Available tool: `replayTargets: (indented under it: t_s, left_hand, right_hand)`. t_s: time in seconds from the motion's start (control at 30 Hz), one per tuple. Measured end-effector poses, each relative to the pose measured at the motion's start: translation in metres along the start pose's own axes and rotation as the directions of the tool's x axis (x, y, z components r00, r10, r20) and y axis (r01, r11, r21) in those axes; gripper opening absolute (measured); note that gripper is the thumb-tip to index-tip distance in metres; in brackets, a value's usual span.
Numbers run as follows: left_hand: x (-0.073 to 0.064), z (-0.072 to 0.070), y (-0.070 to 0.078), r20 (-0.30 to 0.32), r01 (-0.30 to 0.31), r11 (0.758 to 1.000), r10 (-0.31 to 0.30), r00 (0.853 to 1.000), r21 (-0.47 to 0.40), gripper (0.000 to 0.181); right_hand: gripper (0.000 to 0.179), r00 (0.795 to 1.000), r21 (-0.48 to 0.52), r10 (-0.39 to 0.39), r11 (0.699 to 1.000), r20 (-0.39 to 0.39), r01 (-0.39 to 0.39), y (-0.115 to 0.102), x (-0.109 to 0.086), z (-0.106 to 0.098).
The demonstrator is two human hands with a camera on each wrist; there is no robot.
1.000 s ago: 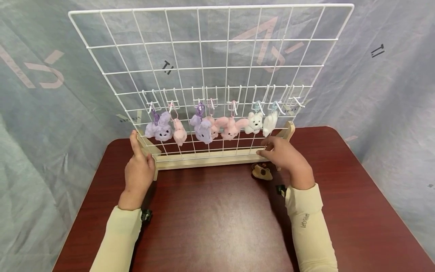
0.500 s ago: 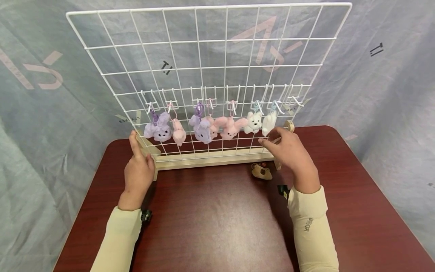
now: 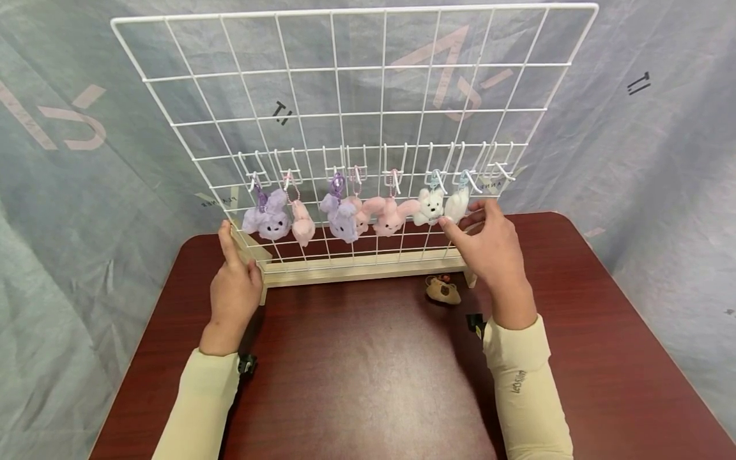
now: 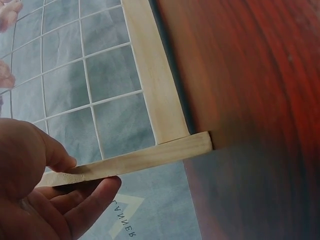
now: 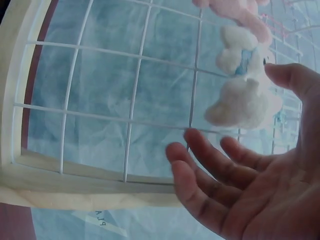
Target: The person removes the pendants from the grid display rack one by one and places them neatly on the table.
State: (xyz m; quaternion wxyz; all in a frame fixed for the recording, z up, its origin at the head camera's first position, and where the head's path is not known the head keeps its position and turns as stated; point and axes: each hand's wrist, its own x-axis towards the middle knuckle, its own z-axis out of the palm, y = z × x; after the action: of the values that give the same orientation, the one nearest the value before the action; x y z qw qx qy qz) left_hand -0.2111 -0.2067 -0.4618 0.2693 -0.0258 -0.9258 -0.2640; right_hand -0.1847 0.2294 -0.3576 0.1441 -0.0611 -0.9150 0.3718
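Note:
My left hand grips the wooden side piece of the grid rack's stand, thumb on one face and fingers on the other. Beside the rightmost white plush keychain is my right hand, fingers and thumb spread apart with nothing pinched between them. The right thumb tip overlaps the white bear keychain in the head view. In the right wrist view the two white plushes hang between the thumb and the loosely bent fingers. A white wire grid carries the keychains on hooks.
Purple plushes and pink plushes hang further left along the same row. The rightmost hook bears nothing. A brown plush keychain lies on the dark red table, in front of the stand's wooden base bar.
My right hand has risen from near the base bar to the white plushes, its fingers now passing the right side of the last one. My left hand has stayed on the stand.

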Motion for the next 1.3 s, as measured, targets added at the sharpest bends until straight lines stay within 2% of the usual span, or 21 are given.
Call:
replayTargets:
  t_s: [0.17,0.3,0.43,0.67,0.77,1.1,1.2,1.3]
  left_hand:
    - [0.0,0.0,0.0,0.001,0.001,1.0,-0.001,1.0,0.01,0.088]
    - [0.0,0.0,-0.001,0.008,0.002,1.0,-0.002,1.0,0.014,0.089]
    - [0.0,0.001,-0.002,0.005,-0.004,1.0,0.004,1.0,0.012,0.089]
    - [0.0,0.001,-0.001,0.014,0.0,1.0,-0.001,1.0,0.016,0.089]
    - [0.0,0.0,-0.001,0.019,0.0,1.0,-0.001,1.0,0.021,0.089]
    - [0.0,-0.001,-0.001,0.015,-0.008,1.0,0.008,1.0,0.024,0.089]
    - [0.0,-0.001,-0.001,0.016,-0.01,1.0,0.01,1.0,0.026,0.089]
    - [0.0,0.0,-0.002,0.016,-0.014,1.0,0.013,1.0,0.025,0.09]
  right_hand:
    - [0.076,0.994,0.019,-0.026,0.999,-0.106,0.028,-0.004,0.0,0.008]
    - [0.072,0.979,0.069,-0.059,0.995,-0.193,0.074,-0.004,0.001,0.014]
    - [0.068,0.954,0.099,-0.104,0.986,-0.282,0.136,-0.002,0.003,0.019]
    - [0.065,0.904,0.074,-0.174,0.973,-0.391,0.219,-0.002,0.005,0.024]
    - [0.063,0.895,0.083,-0.195,0.965,-0.401,0.247,-0.003,0.005,0.027]
    - [0.045,0.899,0.119,-0.247,0.944,-0.362,0.307,-0.003,0.004,0.028]
    - [0.04,0.907,0.154,-0.236,0.94,-0.349,0.304,-0.004,0.003,0.026]
    - [0.044,0.919,0.202,-0.221,0.933,-0.327,0.296,-0.005,0.001,0.022]
